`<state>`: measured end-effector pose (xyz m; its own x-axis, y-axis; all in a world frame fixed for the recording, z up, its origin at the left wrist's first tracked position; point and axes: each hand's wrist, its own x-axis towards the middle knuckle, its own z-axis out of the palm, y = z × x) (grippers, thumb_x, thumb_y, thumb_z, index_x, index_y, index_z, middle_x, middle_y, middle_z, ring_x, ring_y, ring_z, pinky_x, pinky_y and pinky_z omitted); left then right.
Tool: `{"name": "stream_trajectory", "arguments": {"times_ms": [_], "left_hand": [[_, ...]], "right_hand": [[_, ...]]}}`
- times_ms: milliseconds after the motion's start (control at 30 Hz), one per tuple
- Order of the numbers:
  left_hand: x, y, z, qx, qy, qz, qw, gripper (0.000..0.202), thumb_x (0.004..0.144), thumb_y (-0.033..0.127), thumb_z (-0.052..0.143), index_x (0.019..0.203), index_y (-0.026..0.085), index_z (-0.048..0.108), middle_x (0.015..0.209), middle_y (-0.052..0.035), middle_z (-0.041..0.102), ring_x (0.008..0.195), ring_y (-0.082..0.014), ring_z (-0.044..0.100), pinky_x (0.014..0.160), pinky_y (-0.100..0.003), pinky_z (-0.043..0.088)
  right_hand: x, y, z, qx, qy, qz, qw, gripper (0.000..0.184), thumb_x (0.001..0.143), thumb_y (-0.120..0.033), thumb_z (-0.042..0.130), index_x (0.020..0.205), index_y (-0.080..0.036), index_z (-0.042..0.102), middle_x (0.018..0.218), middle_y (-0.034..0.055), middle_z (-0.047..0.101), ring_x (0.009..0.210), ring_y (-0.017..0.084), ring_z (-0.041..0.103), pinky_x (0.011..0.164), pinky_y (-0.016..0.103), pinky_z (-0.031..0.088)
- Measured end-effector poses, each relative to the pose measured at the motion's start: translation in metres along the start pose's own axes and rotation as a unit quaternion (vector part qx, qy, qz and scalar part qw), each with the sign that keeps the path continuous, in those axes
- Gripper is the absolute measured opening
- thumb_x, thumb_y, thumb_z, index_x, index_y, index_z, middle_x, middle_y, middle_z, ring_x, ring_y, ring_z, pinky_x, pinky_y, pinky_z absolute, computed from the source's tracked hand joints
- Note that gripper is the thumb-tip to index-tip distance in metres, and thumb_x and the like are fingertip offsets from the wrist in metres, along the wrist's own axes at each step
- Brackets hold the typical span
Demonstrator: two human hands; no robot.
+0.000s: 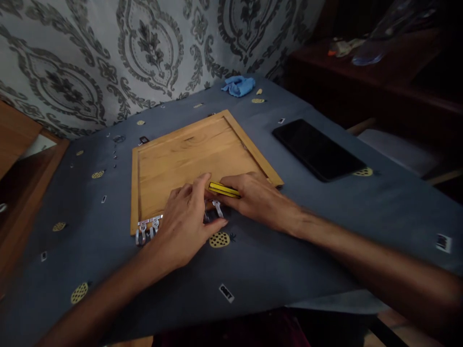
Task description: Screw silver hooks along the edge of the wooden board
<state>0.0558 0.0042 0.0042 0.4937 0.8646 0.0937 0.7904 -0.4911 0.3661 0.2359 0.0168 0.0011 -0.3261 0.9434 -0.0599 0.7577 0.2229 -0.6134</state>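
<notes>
A wooden board [188,154] with a raised frame lies on the table. Along its near edge runs a metal hook rail [155,222], its middle hidden under my left hand [184,221]. That hand spans the rail, fingers over the board side and thumb on the near side, seemingly holding it against the edge. My right hand [256,197] is closed around a yellow tool with black edges [224,189], just above the board's near edge; its kind cannot be made out. The tool's end is close to my left fingertips. One hook [217,208] shows between my left thumb and fingers.
A black phone [318,149] lies right of the board. A blue cloth [238,86] is crumpled at the back by the patterned wall. Small loose hardware [115,154] lies back left. A wooden drawer or cabinet [36,193] borders the left side; a dark red surface [379,67] stands right.
</notes>
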Motion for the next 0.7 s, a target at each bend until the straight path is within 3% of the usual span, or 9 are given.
{"name": "stream_trajectory", "arguments": {"times_ms": [267,433,567,700], "left_hand": [[0.0,-0.001,0.001,-0.01,-0.002,-0.002,1.0,0.081,0.074,0.024,0.082,0.14,0.02,0.035,0.119,-0.0119,0.068,0.116,-0.0329,0.062,0.1,-0.05,0.047],[0.0,-0.001,0.0,-0.005,-0.009,-0.01,1.0,0.081,0.073,0.026,0.082,0.139,0.017,0.036,0.115,-0.0129,0.068,0.112,-0.0334,0.063,0.098,-0.05,0.048],[0.001,-0.001,0.0,-0.008,-0.014,-0.009,1.0,0.078,0.073,0.025,0.081,0.137,0.017,0.037,0.116,-0.0127,0.068,0.113,-0.0335,0.063,0.097,-0.05,0.048],[0.001,-0.002,0.0,-0.016,-0.01,-0.011,1.0,0.075,0.073,0.026,0.082,0.134,0.022,0.038,0.114,-0.01,0.069,0.112,-0.0334,0.064,0.096,-0.05,0.048]], "right_hand": [[-0.005,0.006,0.0,0.04,0.018,-0.022,0.999,0.024,0.093,-0.027,0.06,0.072,-0.016,0.061,0.062,-0.0008,0.061,0.056,0.01,0.053,0.057,0.024,0.03],[-0.009,0.012,-0.007,0.006,0.002,-0.059,0.998,0.019,0.089,-0.02,0.058,0.07,-0.018,0.058,0.06,-0.002,0.059,0.056,0.01,0.052,0.057,0.023,0.03],[-0.012,0.019,-0.011,-0.029,-0.036,-0.077,0.996,0.01,0.084,-0.013,0.058,0.077,-0.018,0.063,0.067,-0.0009,0.064,0.061,0.011,0.058,0.059,0.023,0.032],[-0.014,0.023,-0.012,-0.044,-0.048,-0.086,0.994,0.013,0.083,-0.011,0.059,0.087,-0.019,0.069,0.073,0.0017,0.07,0.068,0.014,0.066,0.063,0.023,0.038]]}}
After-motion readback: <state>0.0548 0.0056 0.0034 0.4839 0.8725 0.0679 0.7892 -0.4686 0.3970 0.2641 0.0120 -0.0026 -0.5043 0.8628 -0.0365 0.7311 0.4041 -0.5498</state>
